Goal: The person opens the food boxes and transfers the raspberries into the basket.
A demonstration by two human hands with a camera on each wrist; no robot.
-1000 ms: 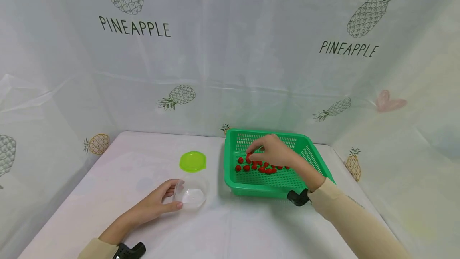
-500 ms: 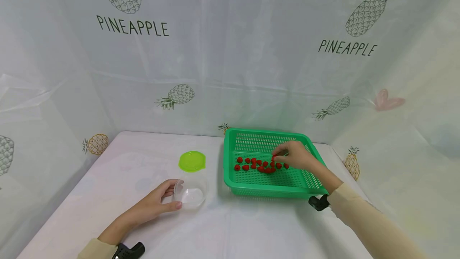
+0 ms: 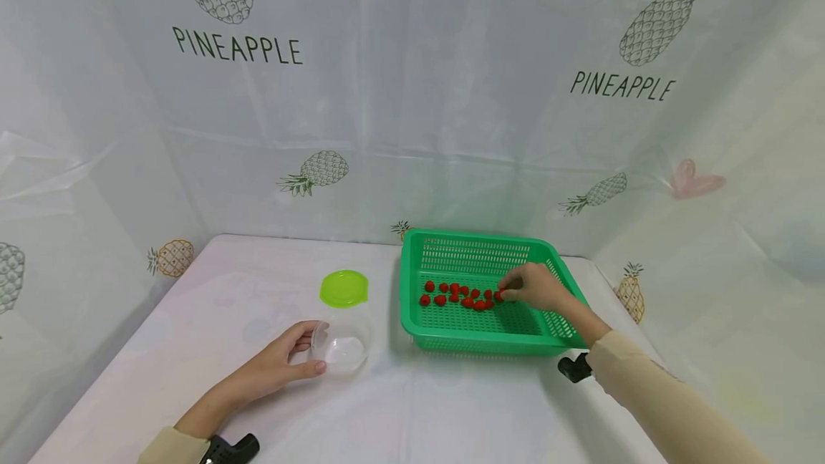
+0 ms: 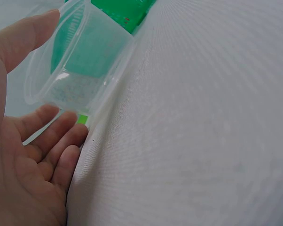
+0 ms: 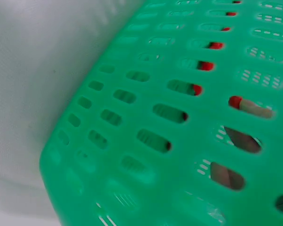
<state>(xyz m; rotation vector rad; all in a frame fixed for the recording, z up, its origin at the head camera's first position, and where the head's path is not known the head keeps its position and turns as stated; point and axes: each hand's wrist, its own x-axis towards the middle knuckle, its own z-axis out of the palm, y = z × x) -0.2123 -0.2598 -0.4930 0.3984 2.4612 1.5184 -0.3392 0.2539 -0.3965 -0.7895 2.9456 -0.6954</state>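
Observation:
My left hand (image 3: 280, 364) holds a clear plastic bowl (image 3: 346, 353) from its left side, thumb at the near rim and fingers at the far side. In the left wrist view the bowl (image 4: 92, 56) stands upright on the cloth between thumb (image 4: 31, 35) and fingers, with nothing in it. My right hand (image 3: 531, 286) reaches down into the green basket (image 3: 503, 341), thumb and forefinger pinching a small red berry (image 3: 499, 296) at the right end of the berries. Through the slots in the right wrist view, a fingertip (image 5: 254, 109) meets a red berry (image 5: 234, 102).
Several more red berries (image 3: 467, 302) lie in loose rows on the basket floor. A lime-green lid (image 3: 344, 288) lies flat behind the bowl. White cloth (image 3: 412, 407) covers the table, and a pineapple-print sheet (image 3: 412, 92) hangs close behind the basket.
My right hand has moved right across the basket with a red berry, then lowered it to the right end of the rows. The left hand and bowl have stayed put.

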